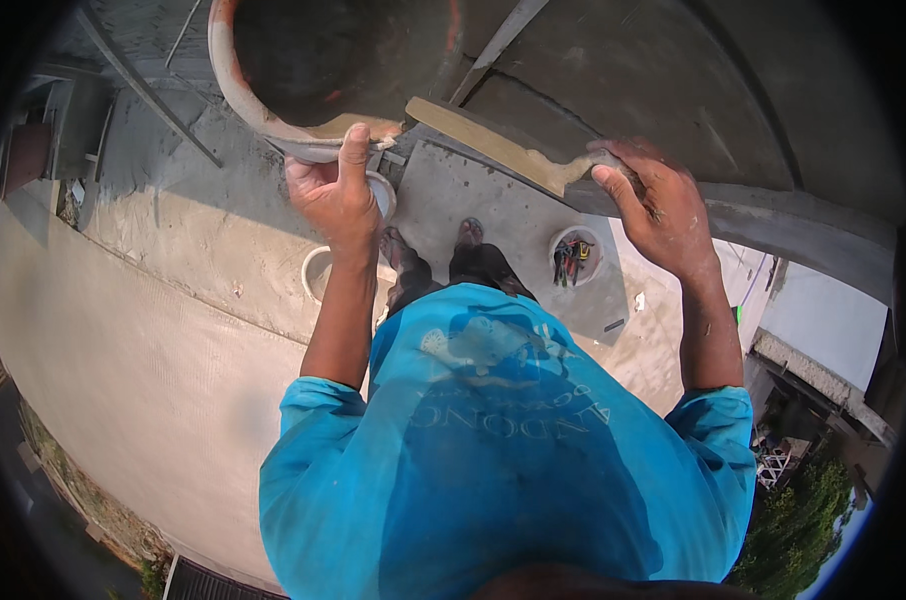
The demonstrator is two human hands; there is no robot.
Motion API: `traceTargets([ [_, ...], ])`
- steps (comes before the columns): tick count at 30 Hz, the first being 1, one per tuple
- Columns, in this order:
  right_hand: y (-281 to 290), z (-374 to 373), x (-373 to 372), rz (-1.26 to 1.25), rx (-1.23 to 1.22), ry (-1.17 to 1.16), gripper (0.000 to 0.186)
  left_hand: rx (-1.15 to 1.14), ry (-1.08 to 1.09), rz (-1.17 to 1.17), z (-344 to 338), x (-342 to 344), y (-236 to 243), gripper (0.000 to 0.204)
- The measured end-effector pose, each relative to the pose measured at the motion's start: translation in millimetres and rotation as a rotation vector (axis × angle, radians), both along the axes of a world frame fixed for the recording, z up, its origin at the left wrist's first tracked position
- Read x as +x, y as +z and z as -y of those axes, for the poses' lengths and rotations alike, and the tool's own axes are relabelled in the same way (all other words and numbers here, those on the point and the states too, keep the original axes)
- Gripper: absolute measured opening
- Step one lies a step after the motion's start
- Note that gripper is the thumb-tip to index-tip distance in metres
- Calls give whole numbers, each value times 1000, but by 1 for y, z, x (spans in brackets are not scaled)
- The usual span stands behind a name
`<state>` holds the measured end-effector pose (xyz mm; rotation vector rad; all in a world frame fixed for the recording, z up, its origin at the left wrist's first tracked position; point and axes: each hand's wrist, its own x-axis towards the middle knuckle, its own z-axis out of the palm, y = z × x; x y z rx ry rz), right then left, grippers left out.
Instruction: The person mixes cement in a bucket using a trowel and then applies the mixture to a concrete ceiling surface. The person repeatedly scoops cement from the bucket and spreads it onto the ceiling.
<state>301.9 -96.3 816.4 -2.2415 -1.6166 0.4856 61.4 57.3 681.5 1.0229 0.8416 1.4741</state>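
Observation:
A large round bucket (241, 92), its orange wall crusted with pale cement, is at the upper left with dark grey contents. My left hand (335, 195) grips its near rim, thumb on top and fingers curled underneath. In my right hand (661, 205) is the handle of a plastering trowel (488, 146). The trowel's long flat blade is coated with mortar and points left, its tip beside the bucket's rim. My right fingers are wrapped round the handle and dusted with cement.
My feet stand on a grey platform (433, 185). Beside them are a white bucket of hand tools (595, 262) and another pale bucket (311, 272). A grey plastered wall (653, 70) with a ledge (823, 232) rises ahead and to the right. Thin poles (138, 85) lean at the upper left.

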Motion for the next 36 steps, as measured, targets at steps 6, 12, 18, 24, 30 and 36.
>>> traceTargets([
  [6, 19, -20, -28, -8, -11, 120, 34, 264, -28, -92, 37, 5, -3, 25],
  [12, 15, -15, -53, 413, -13, 1, 33, 332, 10, -113, 57, 9, -10, 22],
  [18, 7, -15, -28, 756, 237, -33, 23, 410, 76, -150, 64, 21, 22, 14],
  [24, 48, -22, 3, 852, 532, -177, 22, 85, 28, 49, 56, 14, 58, 26],
  [30, 127, -44, 11, 16, 1041, -135, 20, -91, -62, 106, 28, -12, 99, 23],
  [36, 173, -77, 52, -672, 1404, 449, 22, -166, -114, 195, 35, -9, 121, 26],
])
